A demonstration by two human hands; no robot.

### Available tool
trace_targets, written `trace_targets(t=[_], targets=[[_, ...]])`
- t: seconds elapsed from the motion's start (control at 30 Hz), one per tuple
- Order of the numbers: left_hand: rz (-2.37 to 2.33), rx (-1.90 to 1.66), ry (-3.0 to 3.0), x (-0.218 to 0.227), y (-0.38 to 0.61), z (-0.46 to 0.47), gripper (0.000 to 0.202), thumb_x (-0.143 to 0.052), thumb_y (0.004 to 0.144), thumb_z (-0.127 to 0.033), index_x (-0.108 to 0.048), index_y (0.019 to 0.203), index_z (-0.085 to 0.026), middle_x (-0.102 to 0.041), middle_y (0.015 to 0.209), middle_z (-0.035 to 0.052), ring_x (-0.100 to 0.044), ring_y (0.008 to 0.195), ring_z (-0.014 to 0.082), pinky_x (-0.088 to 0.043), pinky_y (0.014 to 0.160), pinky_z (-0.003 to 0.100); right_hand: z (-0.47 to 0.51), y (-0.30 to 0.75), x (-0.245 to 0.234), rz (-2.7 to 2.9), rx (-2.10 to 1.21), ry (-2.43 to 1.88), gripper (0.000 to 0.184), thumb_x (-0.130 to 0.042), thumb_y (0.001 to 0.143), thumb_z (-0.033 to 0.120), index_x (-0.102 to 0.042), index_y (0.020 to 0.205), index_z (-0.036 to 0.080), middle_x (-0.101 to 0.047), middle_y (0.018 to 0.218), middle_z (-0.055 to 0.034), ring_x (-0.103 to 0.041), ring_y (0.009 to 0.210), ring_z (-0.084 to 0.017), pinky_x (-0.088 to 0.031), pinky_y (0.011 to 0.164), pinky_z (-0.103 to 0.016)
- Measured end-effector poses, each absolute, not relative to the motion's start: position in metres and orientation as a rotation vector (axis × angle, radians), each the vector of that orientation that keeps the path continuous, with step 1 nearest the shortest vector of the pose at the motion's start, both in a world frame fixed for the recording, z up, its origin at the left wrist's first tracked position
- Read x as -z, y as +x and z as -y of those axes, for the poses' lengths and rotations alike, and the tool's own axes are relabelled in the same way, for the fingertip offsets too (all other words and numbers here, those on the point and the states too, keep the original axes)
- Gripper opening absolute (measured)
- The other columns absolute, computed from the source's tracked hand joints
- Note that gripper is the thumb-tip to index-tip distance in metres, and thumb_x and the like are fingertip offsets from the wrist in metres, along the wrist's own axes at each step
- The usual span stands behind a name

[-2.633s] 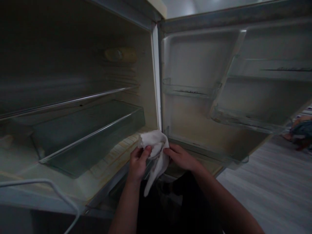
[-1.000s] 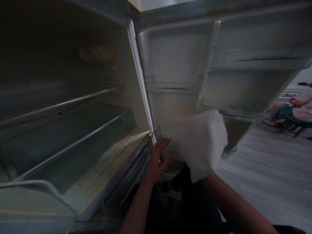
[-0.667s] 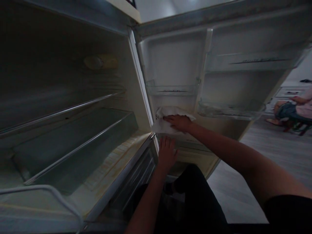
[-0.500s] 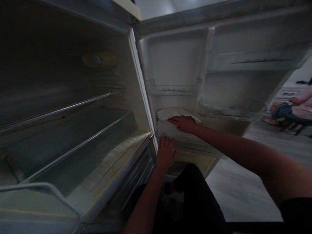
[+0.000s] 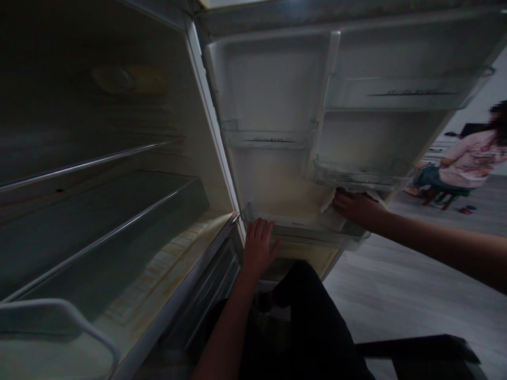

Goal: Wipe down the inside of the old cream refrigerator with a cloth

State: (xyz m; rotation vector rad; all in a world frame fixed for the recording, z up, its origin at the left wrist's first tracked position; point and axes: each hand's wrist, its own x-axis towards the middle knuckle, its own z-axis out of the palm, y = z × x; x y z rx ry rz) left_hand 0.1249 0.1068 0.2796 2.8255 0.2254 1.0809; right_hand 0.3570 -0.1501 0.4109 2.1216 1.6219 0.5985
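An empty fridge stands open in front of me, its door (image 5: 277, 95) swung out to the right. My right hand (image 5: 354, 207) presses a white cloth (image 5: 329, 203) flat against the door's inner wall, just under a clear door bin (image 5: 356, 179). Most of the cloth is hidden behind the hand. My left hand (image 5: 258, 245) rests with fingers curled over the front rail of the lowest door shelf (image 5: 304, 232), near the hinge side.
Glass shelves (image 5: 99, 163) and a stained floor panel (image 5: 166, 264) fill the fridge's interior at left. A white wire rack (image 5: 59, 316) sits at lower left. Another person (image 5: 467, 158) sits on a stool on the grey floor at far right.
My right hand has slid the cloth along the door's inner wall from the hinge side to the right, under the bin. My left hand has stayed on the lowest shelf rail.
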Motion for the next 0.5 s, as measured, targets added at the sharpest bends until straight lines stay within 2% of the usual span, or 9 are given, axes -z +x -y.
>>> trace_targets(t=[0.1, 0.2, 0.33, 0.43, 0.5], targets=[[-0.230, -1.095, 2.832, -0.279, 0.127, -0.106, 0.058, -0.068, 0.093, -0.038, -0.057, 0.145, -0.013, -0.063, 0.141, 0.0184, -0.049, 0.143, 0.0370, -0.034, 0.125, 0.057, 0.155, 0.351, -0.416, -1.314, -0.471, 2.104, 0.032, -0.049, 0.095, 0.001, -0.079, 0.102, 0.006, -0.070, 0.119, -0.0239, -0.066, 0.118, -0.033, -0.052, 0.095, -0.045], [-0.233, -1.098, 2.835, -0.279, 0.129, -0.105, 0.058, -0.068, 0.093, -0.039, -0.058, 0.144, -0.013, -0.063, 0.140, 0.0180, -0.050, 0.142, 0.0362, -0.033, 0.126, 0.056, 0.146, 0.357, -0.414, -1.346, -0.354, 2.050, 0.027, -0.054, 0.096, 0.006, -0.080, 0.106, 0.008, -0.072, 0.113, -0.0216, -0.066, 0.118, -0.036, -0.052, 0.099, -0.048], [-0.248, -1.082, 2.840, -0.279, 0.132, -0.104, 0.058, -0.067, 0.093, -0.039, -0.057, 0.145, -0.014, -0.063, 0.142, 0.0181, -0.050, 0.143, 0.0359, -0.032, 0.127, 0.057, 0.101, 0.366, -0.399, -1.808, -0.438, 1.877, 0.028, -0.057, 0.097, 0.007, -0.077, 0.114, 0.014, -0.067, 0.133, -0.0184, -0.063, 0.126, -0.031, -0.050, 0.107, -0.049], [-0.264, -1.076, 2.844, -0.278, 0.133, -0.103, 0.059, -0.066, 0.093, -0.039, -0.056, 0.146, -0.014, -0.062, 0.144, 0.0190, -0.048, 0.145, 0.0368, -0.033, 0.126, 0.058, 0.040, 0.363, -0.382, -2.160, -0.564, 1.786, 0.031, -0.052, 0.099, 0.007, -0.073, 0.122, 0.010, -0.058, 0.145, -0.0221, -0.051, 0.143, -0.032, -0.041, 0.118, -0.055], [-0.277, -1.074, 2.844, -0.277, 0.133, -0.102, 0.059, -0.067, 0.092, -0.038, -0.057, 0.145, -0.013, -0.062, 0.145, 0.0198, -0.048, 0.145, 0.0374, -0.033, 0.126, 0.059, -0.007, 0.356, -0.371, -2.309, -0.513, 1.791, 0.037, -0.050, 0.098, 0.006, -0.068, 0.131, 0.007, -0.056, 0.148, -0.0236, -0.043, 0.151, -0.030, -0.036, 0.124, -0.055]])
